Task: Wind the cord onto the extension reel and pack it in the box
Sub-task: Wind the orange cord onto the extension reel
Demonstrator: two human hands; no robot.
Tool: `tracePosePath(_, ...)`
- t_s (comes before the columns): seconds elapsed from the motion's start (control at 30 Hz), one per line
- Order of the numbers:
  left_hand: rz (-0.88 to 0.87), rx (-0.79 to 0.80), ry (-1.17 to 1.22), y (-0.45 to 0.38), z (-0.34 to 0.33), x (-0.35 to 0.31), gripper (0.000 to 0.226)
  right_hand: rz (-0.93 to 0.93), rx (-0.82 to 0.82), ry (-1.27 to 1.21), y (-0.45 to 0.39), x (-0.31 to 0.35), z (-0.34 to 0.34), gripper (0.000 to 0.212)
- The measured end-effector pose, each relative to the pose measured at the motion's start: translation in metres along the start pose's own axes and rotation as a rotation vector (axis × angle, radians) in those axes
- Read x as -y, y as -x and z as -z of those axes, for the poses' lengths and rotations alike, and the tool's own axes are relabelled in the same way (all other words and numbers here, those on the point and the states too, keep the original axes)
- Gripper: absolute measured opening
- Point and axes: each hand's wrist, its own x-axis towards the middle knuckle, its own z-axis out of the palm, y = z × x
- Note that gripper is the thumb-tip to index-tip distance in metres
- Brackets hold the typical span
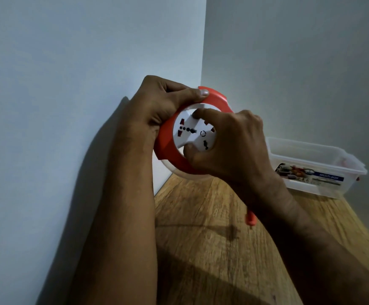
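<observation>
A round extension reel point(170, 142) with an orange-red rim and a white socket face is held up in the air over the wooden table, near the wall corner. My left hand point(163, 102) grips its orange rim from the upper left, thumb on top. My right hand point(229, 146) holds the white centre disc, a fingertip and the thumb pressing on its face. An orange piece point(250, 220), probably the cord's plug end, hangs below my right wrist. The clear plastic box point(311, 166) with a printed label stands at the right on the table, open at the top.
The wooden table point(212, 238) runs along a white wall point(69, 106) on the left and meets a second wall at the back. The box stands against the far right side of the table.
</observation>
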Motion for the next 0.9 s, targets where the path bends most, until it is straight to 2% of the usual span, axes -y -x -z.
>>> tracePosePath(0.17, -0.017, -0.005, 0.002, -0.002, -0.006, 0.002, 0.026, -0.171, -0.007, -0.035, -0.001, 0.006, -0.002, 0.050)
tracePosePath(0.27, -0.015, 0.013, -0.011, -0.003, -0.007, 0.002, 0.025, -0.174, 0.089, -0.058, -0.004, 0.008, 0.009, 0.053)
tracePosePath(0.37, -0.016, 0.037, -0.003, -0.003, -0.003, 0.005, 0.020, -0.019, 0.253, 0.057, -0.012, 0.007, 0.035, 0.046)
tracePosePath(0.47, -0.025, 0.058, 0.019, -0.003, 0.004, 0.006, 0.016, 0.206, 0.301, 0.089, -0.020, -0.002, 0.054, 0.041)
tracePosePath(0.53, -0.032, 0.069, -0.006, -0.003, 0.007, 0.006, 0.016, 0.342, 0.423, 0.082, -0.019, -0.006, 0.050, 0.048)
tracePosePath(0.6, -0.037, 0.081, -0.042, -0.002, 0.008, 0.006, 0.020, 0.457, 0.494, 0.192, -0.016, -0.007, 0.041, 0.056)
tracePosePath(0.7, -0.039, 0.091, -0.059, -0.002, 0.011, 0.006, 0.026, 0.512, 0.490, 0.346, -0.013, -0.007, 0.030, 0.061)
tracePosePath(0.77, -0.036, 0.082, -0.050, -0.002, 0.014, 0.008, 0.028, 0.479, 0.441, 0.346, -0.011, -0.009, 0.024, 0.063)
tracePosePath(0.9, -0.033, 0.064, -0.044, -0.003, 0.010, 0.007, 0.030, 0.433, 0.322, 0.295, -0.007, -0.015, 0.010, 0.051)
